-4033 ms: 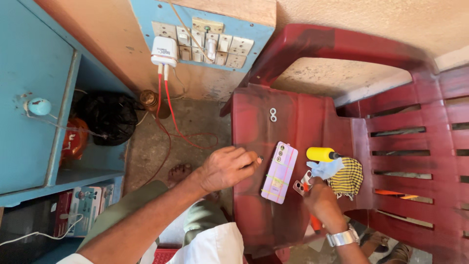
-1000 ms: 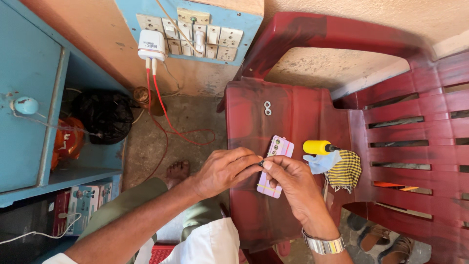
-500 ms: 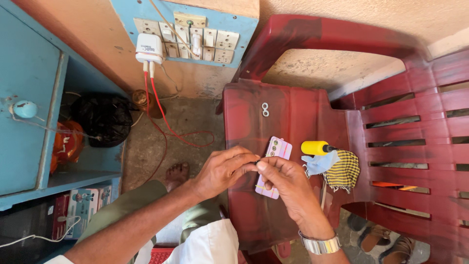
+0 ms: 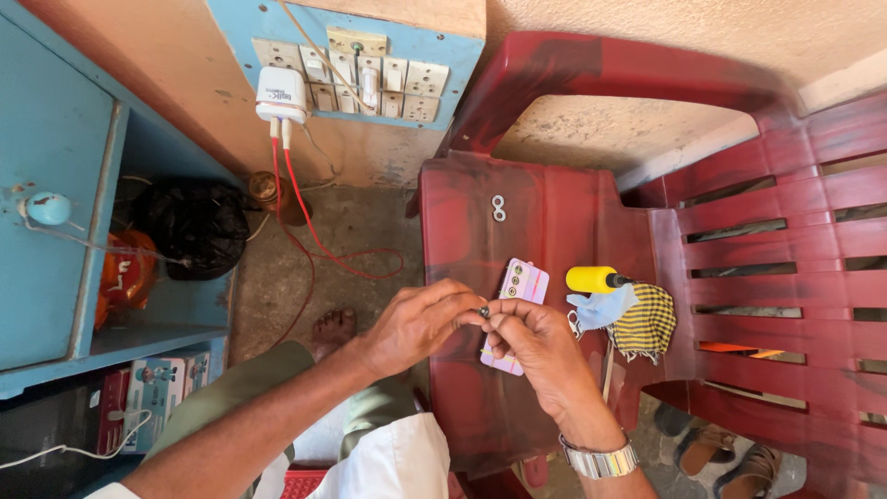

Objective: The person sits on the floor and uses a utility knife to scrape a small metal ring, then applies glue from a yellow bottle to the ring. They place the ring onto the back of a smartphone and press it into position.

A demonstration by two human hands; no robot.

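Observation:
My left hand [image 4: 420, 323] and my right hand [image 4: 536, 346] meet above the seat of a red plastic chair [image 4: 554, 212]. Their fingertips pinch a tiny dark part [image 4: 483, 313] between them. Just under the hands lies a pink phone [image 4: 519, 286], back up, partly covered by my right hand. Right of it rest a yellow-handled screwdriver [image 4: 593, 278], a light blue face mask [image 4: 601, 308] and a yellow-and-black striped cloth [image 4: 647, 321]. A small metal figure-eight piece [image 4: 499, 208] lies farther up the seat.
A switchboard [image 4: 351, 69] on the wall holds a white charger [image 4: 282, 94] with red cables trailing to the floor. A blue shelf unit [image 4: 65, 185] stands at left with a black bag [image 4: 194, 226] beside it. My bare foot [image 4: 334, 328] rests on the floor. Sandals [image 4: 730, 453] lie under the chair.
Four seconds ago my hands were apart, the right one near the screwdriver. Since then they have come together over the phone and stay pinched on the tiny part.

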